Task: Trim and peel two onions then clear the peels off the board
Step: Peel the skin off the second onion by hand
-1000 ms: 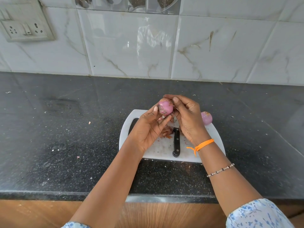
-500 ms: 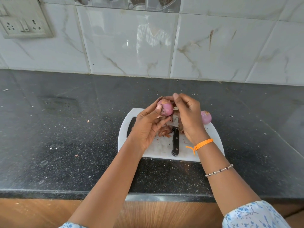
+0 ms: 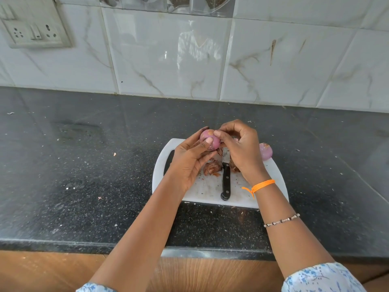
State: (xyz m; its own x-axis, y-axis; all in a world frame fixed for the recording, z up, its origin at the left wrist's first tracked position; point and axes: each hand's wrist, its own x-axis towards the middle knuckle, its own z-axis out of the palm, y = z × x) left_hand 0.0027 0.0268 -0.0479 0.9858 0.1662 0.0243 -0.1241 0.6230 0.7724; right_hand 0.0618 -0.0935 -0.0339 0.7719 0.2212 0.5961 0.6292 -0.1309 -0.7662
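Both hands, the left hand (image 3: 189, 163) and right hand (image 3: 242, 148), grip one red onion (image 3: 208, 140) above the white cutting board (image 3: 210, 190), which carries peels (image 3: 211, 168), a black-handled knife (image 3: 225, 178) and a second onion (image 3: 265, 151); no writing is legible.

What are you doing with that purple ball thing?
That is an onion being peeled. The left hand holds it above the white cutting board while the right hand picks at its skin. The knife lies on the board among brown peels. A second onion waits at the board's far corner.
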